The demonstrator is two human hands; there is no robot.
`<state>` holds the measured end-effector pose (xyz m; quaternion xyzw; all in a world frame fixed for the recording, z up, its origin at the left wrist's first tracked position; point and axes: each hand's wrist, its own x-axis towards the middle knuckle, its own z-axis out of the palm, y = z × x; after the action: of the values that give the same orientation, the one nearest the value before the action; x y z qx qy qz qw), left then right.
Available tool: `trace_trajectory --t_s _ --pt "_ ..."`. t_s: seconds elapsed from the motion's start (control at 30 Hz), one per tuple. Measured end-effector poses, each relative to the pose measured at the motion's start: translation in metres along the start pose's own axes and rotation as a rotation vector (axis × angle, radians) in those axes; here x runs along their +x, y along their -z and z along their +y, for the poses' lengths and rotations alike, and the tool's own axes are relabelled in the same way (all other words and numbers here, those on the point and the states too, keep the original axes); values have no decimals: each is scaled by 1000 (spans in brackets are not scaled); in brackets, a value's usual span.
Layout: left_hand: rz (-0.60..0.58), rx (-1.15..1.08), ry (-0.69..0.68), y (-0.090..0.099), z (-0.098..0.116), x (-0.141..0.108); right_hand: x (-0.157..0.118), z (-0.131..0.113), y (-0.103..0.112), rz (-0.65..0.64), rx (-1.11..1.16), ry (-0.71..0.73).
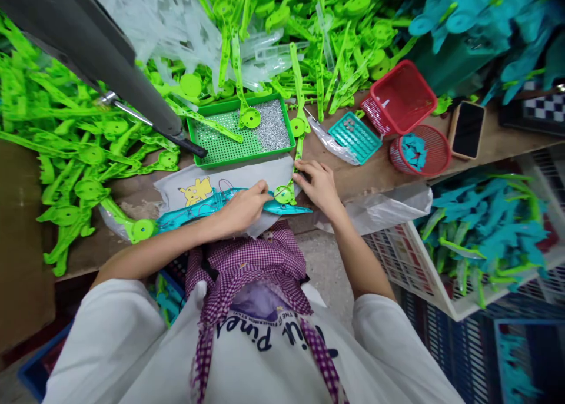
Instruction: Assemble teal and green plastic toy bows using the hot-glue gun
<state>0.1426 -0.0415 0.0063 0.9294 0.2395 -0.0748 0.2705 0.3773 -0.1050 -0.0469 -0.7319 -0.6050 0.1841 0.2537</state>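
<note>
A long translucent blue plastic piece (194, 211) with thin wire along it lies across a grey cloth at the bench's front edge. My left hand (247, 207) is closed over its middle, fingertips pinched together near a round green part. My right hand (320, 186) has its thumb and fingers on the narrow arm of a green plastic piece (285, 193), whose round end rests on the blue piece. Just beyond, another green plastic piece (298, 126) leans at the tray's corner. What lies under my left fingertips is partly hidden.
A green tray (220, 159) holds many small metal pieces. To the right are a teal tray (355, 138), red baskets (399, 98) and a phone (466, 129). Green parts (92, 154) heap behind and left. A grey machine arm (110, 56) slants overhead; a white crate (410, 268) stands right.
</note>
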Motion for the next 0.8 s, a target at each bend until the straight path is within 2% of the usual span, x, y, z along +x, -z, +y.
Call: trace_trajectory --t_s 0.13,0.27,0.33,0.4,0.5,0.57,0.67,0.8 --pt "-118 29 -14 10 -3 7 0 1 5 -6 -16 23" --pt "-194 35 -49 19 -8 13 -18 -23 7 115 -75 106" --pt "-225 24 -96 24 -12 18 -33 -42 -1 143 -88 195" --pt "-278 -6 -142 30 -18 23 -46 -58 -14 85 -77 275" --pt "-345 -76 -172 40 -23 28 -54 -68 -30 43 -95 276" --pt "-319 -110 -139 44 -25 29 -54 -66 -35 42 -129 269" --pt "-205 -129 -66 44 -26 28 -53 -61 -34 -4 -180 287" --pt "-137 -89 -167 39 -32 26 -53 -61 -31 -68 -223 269"
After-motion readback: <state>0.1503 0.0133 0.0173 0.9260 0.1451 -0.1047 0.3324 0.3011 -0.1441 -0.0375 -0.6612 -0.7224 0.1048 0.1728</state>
